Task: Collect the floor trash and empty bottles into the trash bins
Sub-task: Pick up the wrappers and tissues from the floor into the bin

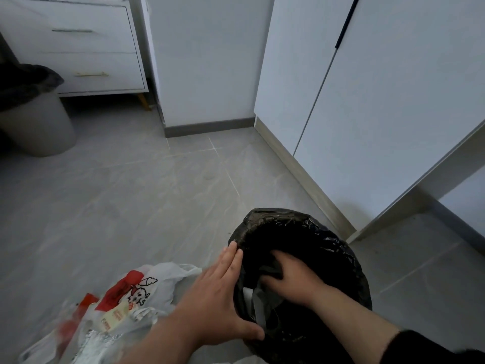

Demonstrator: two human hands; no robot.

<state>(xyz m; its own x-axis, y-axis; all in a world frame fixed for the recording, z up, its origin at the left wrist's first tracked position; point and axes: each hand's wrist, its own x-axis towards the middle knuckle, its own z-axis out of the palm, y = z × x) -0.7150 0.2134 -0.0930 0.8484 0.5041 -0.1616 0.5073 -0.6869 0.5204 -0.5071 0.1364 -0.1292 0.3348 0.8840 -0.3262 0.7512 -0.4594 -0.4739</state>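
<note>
While we look down at the bin (341,243) w/ black liner (309,222), our L hand (217,292) lies flat on its left outer wall: fingers straight & together, thumb spread wide along the near rim, holding nothing. R hand (291,279) is inside the bin mouth, fingers bent down onto dark crumpled material; grip or mere press, we cannot tell. A white scrap (248,295) shows inside, btw. the hands. Floor trash: white bag (157,285) w/ red print, plus wrappers, lies on the tiles (131,193) just left of our L forearm, outside the bin. 2nd bin (39,122), also black-lined, stands well apart at far left, beside the drawers (78,48).
</note>
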